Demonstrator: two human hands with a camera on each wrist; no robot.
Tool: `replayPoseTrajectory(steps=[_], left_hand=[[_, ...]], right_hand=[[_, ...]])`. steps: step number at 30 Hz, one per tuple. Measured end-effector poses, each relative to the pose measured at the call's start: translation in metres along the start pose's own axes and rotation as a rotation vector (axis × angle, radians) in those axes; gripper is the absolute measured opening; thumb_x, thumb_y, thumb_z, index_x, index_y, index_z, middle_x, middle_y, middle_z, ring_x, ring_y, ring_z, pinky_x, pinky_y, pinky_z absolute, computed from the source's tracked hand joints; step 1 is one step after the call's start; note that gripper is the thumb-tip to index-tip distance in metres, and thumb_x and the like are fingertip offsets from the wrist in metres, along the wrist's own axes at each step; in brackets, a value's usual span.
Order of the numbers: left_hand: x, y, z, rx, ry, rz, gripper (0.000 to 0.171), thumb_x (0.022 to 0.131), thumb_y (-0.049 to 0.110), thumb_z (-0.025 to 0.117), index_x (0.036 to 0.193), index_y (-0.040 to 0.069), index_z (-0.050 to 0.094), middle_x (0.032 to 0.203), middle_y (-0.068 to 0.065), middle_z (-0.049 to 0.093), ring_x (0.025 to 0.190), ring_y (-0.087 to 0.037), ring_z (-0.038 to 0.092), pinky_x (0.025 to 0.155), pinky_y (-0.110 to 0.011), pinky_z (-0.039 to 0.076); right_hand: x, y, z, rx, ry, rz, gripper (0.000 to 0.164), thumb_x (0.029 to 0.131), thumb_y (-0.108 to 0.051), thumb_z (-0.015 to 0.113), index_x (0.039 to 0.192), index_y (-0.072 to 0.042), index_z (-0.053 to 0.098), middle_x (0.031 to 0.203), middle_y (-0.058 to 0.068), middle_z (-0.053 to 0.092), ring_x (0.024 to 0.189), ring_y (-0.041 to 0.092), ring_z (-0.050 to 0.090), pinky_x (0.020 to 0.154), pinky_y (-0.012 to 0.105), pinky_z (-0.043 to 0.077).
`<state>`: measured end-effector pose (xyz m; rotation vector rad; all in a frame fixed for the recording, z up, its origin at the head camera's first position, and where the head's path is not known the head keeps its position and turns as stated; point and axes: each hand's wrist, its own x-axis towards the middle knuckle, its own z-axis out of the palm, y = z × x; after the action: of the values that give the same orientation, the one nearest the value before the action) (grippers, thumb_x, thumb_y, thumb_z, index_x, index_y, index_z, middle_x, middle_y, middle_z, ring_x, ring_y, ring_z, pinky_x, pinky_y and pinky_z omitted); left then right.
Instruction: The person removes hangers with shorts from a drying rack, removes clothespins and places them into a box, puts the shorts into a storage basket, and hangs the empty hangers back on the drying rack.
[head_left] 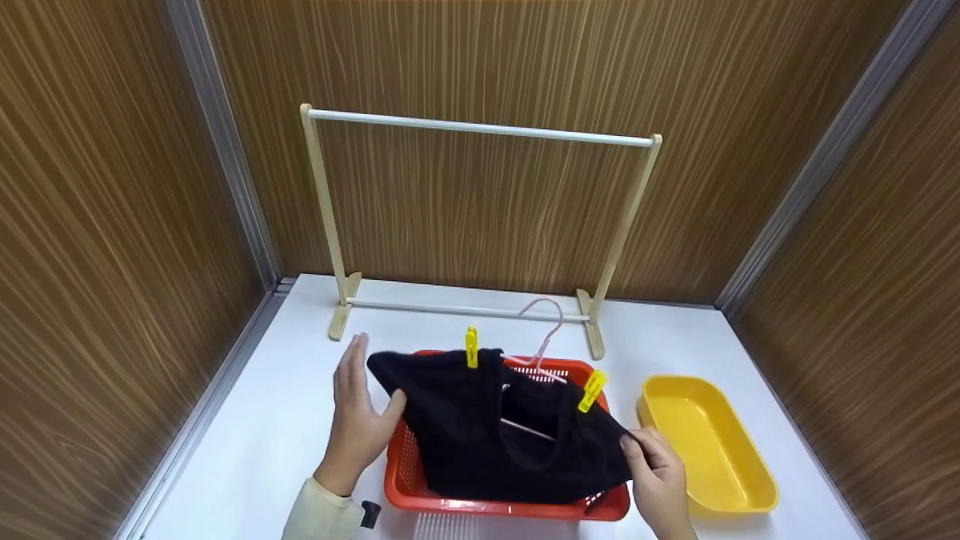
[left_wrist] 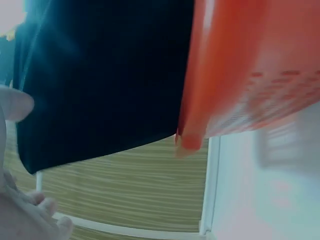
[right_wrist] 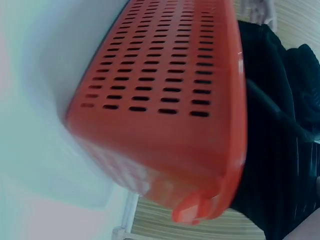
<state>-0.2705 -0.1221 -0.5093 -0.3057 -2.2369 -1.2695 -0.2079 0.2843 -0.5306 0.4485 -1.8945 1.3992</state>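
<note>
The right hand (head_left: 660,476) pinches one side of a black garment (head_left: 457,427), which spreads between the hands over a red basket (head_left: 450,506). The left hand (head_left: 360,420) has straight fingers, its thumb at the cloth's other side. Dressing the pink hanger (head_left: 547,343) looks largely done: one yellow clothespin (head_left: 472,347) sits nearer each hand along the upper edge. Seemingly left is hanging it on the white rail (head_left: 480,127) beyond both hands.

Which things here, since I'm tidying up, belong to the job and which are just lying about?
In the job: black top held by the right hand, pink hanger, yellow clips, red basket.

Seemingly idle: yellow tray, rack (possibly for the hanger).
</note>
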Motion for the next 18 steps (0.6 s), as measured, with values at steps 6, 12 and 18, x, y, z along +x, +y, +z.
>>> replayPoseTrajectory(steps=[6,12,18], left_hand=[[-0.003,0.004,0.002,0.108,-0.063,0.110,0.081,0.086,0.021,0.075,0.158,0.013,0.038,0.163,-0.015,0.032,0.150,-0.035,0.026,0.119,-0.067,0.006],[-0.005,0.006,0.006,0.155,-0.089,0.128,0.063,0.090,0.033,0.075,0.146,0.013,0.056,0.157,-0.013,0.042,0.150,-0.035,0.028,0.119,-0.067,0.001],[0.000,0.009,0.012,0.152,-0.159,0.117,0.052,0.093,0.035,0.075,0.137,0.010,0.063,0.153,-0.014,0.046,0.148,-0.034,0.032,0.122,-0.062,0.006]], right_hand=[[0.001,0.014,-0.001,0.079,-0.055,0.033,0.024,0.090,0.026,0.054,0.089,0.008,0.070,0.078,0.007,0.059,0.076,0.010,0.051,0.068,0.022,0.040],[-0.002,0.022,0.000,0.107,-0.055,0.093,0.022,0.092,0.023,0.054,0.087,0.008,0.069,0.077,0.007,0.058,0.074,0.009,0.052,0.067,0.022,0.041],[-0.006,0.030,0.004,0.030,-0.081,0.096,0.022,0.090,0.022,0.059,0.087,0.003,0.071,0.074,0.007,0.056,0.071,0.009,0.051,0.065,0.023,0.041]])
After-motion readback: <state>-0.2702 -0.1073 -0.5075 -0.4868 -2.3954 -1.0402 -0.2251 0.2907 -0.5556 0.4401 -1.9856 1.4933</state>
